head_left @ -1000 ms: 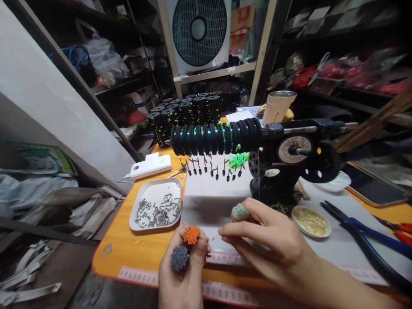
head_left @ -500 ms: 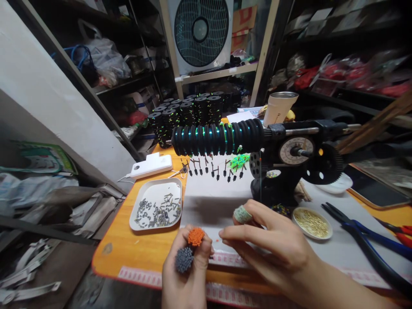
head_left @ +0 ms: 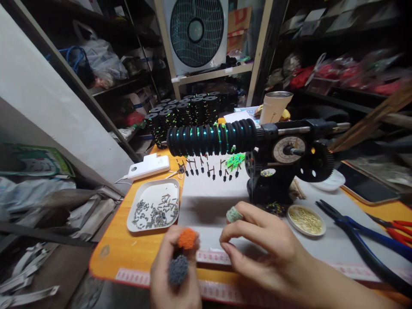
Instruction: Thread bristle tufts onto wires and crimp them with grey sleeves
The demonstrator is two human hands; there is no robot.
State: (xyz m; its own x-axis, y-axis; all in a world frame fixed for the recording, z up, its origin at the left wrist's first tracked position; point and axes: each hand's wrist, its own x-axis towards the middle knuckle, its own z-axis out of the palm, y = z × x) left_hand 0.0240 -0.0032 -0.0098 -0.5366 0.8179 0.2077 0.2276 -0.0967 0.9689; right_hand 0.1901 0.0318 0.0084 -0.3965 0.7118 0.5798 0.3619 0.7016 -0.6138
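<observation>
Two bundles of thin strands stand in my left hand, which is closed round them at the front edge of the table. One bundle has orange beaded ends; a bundle with dark grey ends sits just below it. To the right, my right hand has its thumb and a fingertip pressed together, and I cannot make out what is between them. A pale green wrap covers one of its fingertips. Beyond both hands, a black winding device carries a row of ringed spools with small dark clips hanging below.
A white tray of small grey parts stands left, near a white power strip. On the right are a dish of gold bits, blue-handled pliers and red-handled pliers. Stacked black spools and a cup stand behind.
My left hand has moved left and down with both bundles, away from my right hand. My right thumb and fingertip have come together. The view has shifted slightly.
</observation>
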